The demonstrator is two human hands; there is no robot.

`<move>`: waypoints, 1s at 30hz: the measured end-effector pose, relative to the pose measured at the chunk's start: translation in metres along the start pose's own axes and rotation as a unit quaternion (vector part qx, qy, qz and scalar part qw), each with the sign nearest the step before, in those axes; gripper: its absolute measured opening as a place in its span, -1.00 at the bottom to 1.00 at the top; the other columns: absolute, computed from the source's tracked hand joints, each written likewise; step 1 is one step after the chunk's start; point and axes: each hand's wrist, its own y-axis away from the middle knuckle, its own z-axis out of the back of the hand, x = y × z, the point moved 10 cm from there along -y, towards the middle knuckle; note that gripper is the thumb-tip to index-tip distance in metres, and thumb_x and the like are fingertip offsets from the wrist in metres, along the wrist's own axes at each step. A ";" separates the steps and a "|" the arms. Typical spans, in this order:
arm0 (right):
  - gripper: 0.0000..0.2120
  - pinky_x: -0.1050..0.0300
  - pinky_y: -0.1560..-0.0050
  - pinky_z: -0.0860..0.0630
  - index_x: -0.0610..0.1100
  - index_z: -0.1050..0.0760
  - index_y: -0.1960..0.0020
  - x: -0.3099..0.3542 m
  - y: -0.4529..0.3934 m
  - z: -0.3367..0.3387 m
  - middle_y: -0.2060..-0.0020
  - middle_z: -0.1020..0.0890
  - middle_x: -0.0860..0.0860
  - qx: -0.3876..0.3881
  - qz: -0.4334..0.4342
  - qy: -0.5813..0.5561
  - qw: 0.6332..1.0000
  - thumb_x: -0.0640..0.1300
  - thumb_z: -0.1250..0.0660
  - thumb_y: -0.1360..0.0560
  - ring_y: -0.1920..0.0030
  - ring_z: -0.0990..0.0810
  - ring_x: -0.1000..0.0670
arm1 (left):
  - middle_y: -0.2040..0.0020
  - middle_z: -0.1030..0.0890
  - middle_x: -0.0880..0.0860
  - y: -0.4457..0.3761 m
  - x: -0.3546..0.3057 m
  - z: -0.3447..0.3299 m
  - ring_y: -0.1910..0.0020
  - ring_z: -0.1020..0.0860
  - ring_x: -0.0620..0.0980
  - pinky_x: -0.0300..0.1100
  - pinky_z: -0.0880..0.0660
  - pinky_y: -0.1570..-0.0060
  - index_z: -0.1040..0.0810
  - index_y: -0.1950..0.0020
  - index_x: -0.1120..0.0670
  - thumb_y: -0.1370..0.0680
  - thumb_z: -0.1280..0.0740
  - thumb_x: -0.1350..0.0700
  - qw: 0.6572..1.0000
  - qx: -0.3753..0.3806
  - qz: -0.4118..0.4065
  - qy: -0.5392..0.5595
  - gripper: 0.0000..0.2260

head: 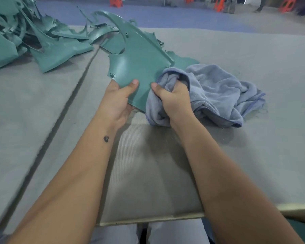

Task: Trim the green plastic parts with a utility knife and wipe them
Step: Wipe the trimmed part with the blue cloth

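Head view: grey counter [253,50]; pile of green parts [33,37] far left; green plastic part [136,64] at centre, left hand [118,101] gripping its near edge, thumb on top; right hand [174,101] clutching blue cloth [218,92] against it. Small wrist tattoo [106,138] illegible.

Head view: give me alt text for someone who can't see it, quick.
A person's left hand holds a green plastic part by its near edge, thumb on top, while the right hand grips a bunched blue-grey cloth against the part's right edge. A pile of green parts lies far left on the grey table.
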 end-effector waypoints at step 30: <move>-0.81 0.17 0.06 -0.57 -0.11 -0.49 -0.02 0.009 -0.007 0.001 0.17 -0.60 0.04 0.022 0.075 -0.017 0.997 -0.32 -0.40 -0.48 0.15 -0.56 0.17 | 0.14 -0.72 0.02 0.004 0.006 0.018 0.19 -0.69 -0.03 -0.20 -0.59 0.28 -0.60 -0.04 0.08 -0.60 -0.27 0.21 0.993 0.029 0.057 -0.097 -0.88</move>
